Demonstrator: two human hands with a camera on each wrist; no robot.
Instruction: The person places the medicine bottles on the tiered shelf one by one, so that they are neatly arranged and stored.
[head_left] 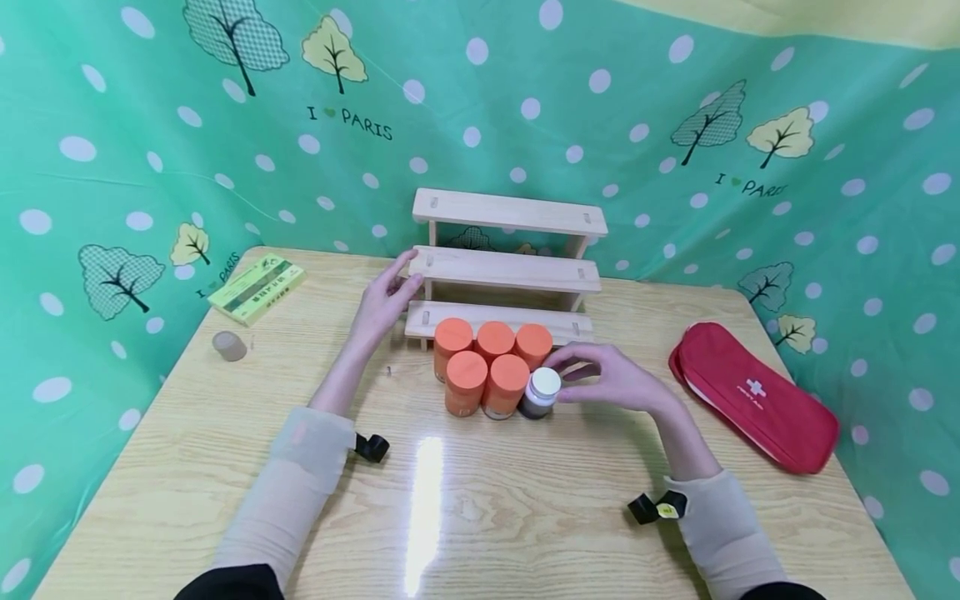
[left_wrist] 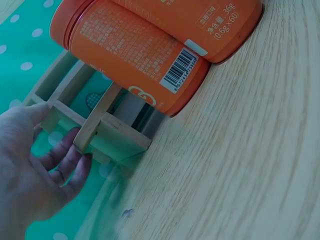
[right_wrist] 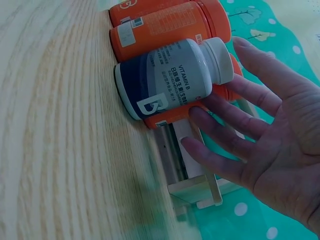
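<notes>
Gripped three-tier wooden rack (head_left: 510, 267) at left end with left hand (head_left: 378, 304), fingers bent round edge. Held right hand (head_left: 611, 379) with fingers spread wide beside VITAMIN B bottle (head_left: 541, 393), standing before rack among orange jars (head_left: 465, 379).

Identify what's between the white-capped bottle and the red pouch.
In the head view, the right hand and wrist lie between the white-capped bottle and the red pouch, over bare tabletop.
</notes>
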